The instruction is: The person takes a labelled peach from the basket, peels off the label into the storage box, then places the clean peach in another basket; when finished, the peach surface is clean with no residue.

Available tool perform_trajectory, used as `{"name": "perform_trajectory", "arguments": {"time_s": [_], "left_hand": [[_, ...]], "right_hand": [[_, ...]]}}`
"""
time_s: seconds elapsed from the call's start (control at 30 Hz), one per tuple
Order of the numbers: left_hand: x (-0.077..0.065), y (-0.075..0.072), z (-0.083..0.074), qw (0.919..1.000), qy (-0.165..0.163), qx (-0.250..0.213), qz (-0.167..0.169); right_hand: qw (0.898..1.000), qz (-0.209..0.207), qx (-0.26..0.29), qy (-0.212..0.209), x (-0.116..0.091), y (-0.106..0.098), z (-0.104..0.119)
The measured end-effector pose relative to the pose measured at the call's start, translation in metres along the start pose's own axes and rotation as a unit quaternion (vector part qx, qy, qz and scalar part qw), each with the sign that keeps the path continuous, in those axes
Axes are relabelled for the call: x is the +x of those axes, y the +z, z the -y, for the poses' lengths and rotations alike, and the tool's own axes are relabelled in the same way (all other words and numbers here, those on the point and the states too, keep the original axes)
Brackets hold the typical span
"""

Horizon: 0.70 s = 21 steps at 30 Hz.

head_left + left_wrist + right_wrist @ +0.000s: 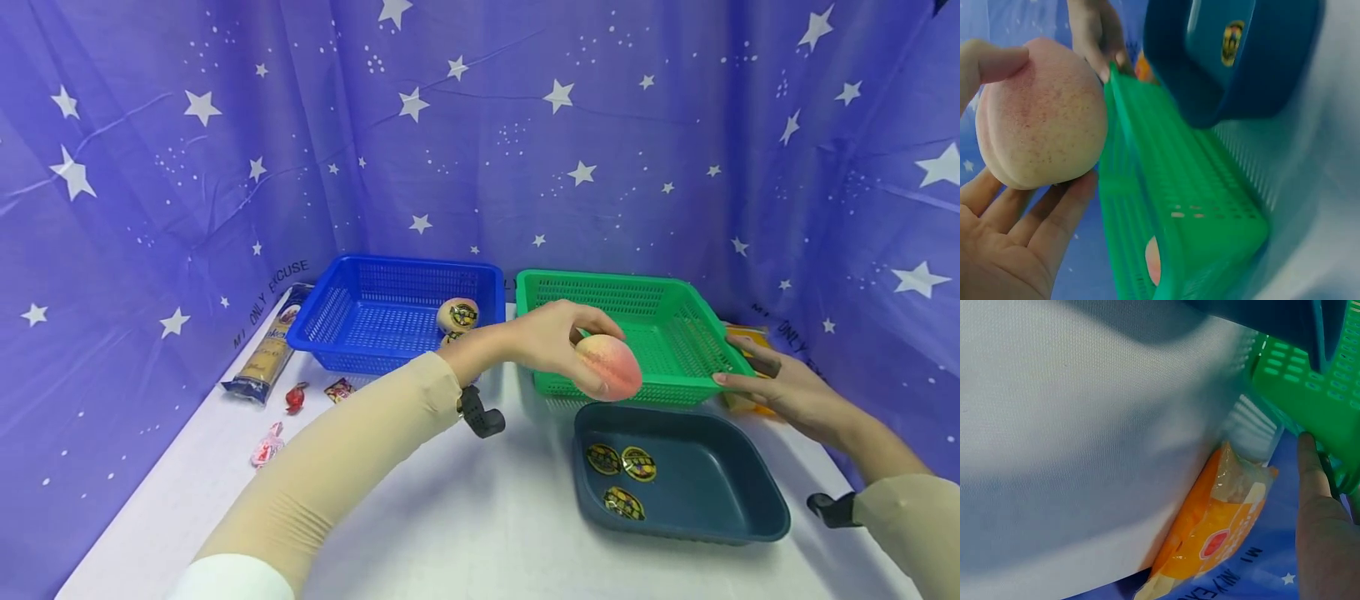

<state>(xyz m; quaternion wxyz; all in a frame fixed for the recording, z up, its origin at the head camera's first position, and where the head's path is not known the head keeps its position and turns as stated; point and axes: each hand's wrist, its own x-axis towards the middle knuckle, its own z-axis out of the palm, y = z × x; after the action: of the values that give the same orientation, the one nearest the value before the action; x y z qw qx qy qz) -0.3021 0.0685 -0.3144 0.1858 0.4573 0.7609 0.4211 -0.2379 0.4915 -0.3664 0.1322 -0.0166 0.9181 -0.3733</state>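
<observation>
In the head view my left hand point(558, 337) holds a pink and cream peach point(609, 368) above the front rim of the green basket point(630, 392). Thumb and fingers curl round the peach in the left wrist view. At the green basket's right end, my right hand point(787, 392) grips the rim; the right wrist view shows a finger against the basket's outer wall. Part of another pink, rounded thing point(1153, 261) shows inside that basket in the left wrist view. A labelled peach point(457, 315) sits in the blue basket point(337, 333), with a second partly hidden by my left arm.
A dark teal basin point(697, 533) with three round black-and-gold labels stands in front of the green basket. At left lie a long pasta-like packet point(266, 354), a red candy point(296, 397), a pink candy point(267, 446) and a dark wrapper point(340, 389). An orange packet point(1210, 531) lies at right.
</observation>
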Motion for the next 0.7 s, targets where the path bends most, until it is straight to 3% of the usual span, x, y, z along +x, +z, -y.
{"name": "perform_trajectory", "arguments": {"time_s": [0.13,0.43,0.53,0.7], "left_hand": [[0.019,-0.011,0.006,0.9997,-0.022,0.012,0.006],[0.051,-0.036,0.012,0.9919,-0.122,-0.011,-0.035],[0.057,-0.035,0.016,0.9874,-0.147,-0.033,-0.048],[0.07,-0.019,0.023,0.9746,-0.194,-0.081,-0.078]], "right_hand": [[1.0,-0.001,-0.002,-0.001,-0.002,0.0,0.001],[1.0,-0.002,0.014,-0.002,-0.002,0.001,0.007],[1.0,-0.005,0.019,0.0,-0.002,0.002,0.005],[1.0,-0.01,0.022,0.004,-0.003,-0.003,0.001]]}}
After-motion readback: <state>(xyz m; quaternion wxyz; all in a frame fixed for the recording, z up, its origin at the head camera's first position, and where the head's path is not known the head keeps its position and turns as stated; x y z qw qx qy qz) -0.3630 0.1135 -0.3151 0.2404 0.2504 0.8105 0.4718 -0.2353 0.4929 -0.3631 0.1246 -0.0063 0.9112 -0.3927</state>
